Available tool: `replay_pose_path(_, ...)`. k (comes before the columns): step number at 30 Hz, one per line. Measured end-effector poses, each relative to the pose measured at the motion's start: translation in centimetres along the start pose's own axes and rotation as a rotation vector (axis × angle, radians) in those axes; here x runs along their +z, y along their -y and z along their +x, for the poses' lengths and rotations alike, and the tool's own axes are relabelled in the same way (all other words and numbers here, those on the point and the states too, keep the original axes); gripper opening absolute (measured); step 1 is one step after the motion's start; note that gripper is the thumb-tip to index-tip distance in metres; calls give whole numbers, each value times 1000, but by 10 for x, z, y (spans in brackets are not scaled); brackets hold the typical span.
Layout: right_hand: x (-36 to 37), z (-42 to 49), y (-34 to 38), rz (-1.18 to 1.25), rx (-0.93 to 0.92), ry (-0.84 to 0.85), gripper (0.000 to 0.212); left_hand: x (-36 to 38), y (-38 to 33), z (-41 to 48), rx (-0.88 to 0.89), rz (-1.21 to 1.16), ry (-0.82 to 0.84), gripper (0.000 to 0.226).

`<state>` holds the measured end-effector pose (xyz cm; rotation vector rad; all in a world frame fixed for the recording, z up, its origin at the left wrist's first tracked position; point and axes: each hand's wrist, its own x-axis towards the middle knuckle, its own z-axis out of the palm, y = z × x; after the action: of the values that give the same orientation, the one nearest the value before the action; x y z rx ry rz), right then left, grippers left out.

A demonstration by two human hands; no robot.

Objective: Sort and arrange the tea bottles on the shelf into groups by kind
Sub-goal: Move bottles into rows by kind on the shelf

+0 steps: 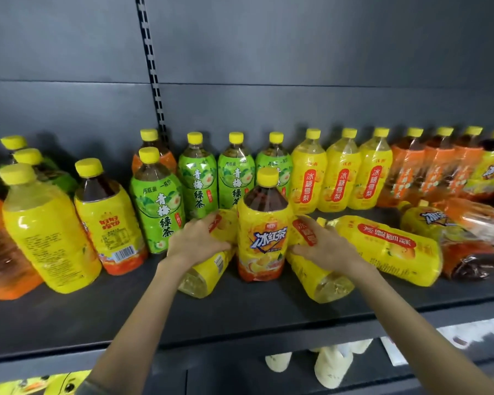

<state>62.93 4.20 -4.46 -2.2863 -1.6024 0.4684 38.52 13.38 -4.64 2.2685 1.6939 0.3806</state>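
Entry 1: fingers (pixel 211 225) of our left hand (pixel 196 242) curl over 1 lying pear bottle (pixel 208 270).
Entry 2: our right hand (pixel 322 246) grips a second pear bottle (pixel 324 282), also lying on the shelf (pixel 240 312).
Between them stands 1 iced tea bottle (pixel 264 235), just beside both.
Risk: lifting either bottle may topple it, and a released bottle may roll off the front edge.

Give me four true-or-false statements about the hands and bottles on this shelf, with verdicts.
1. The left hand grips the left pear bottle, the right hand the right pear bottle. True.
2. The iced black tea bottle between them lies flat. False: it stands upright.
3. Three upright pear bottles stand in the back row. True.
4. The bottle caps are green. False: they are yellow.
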Motion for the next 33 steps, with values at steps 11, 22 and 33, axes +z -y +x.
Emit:
replay_pose_path(11, 4, -15, 0, 103, -33, -273, 75, -1, 1, -42, -32, -216, -357, 88)
replay_pose_path(22, 25, -22, -12, 344, -220, -703, 78, 36, 12, -61, 107, -549, -784, 101)
replay_pose_path(33, 65, -21, 1, 568, -314, -820, 89, 48, 6, -66, 117, -543, -755, 98)
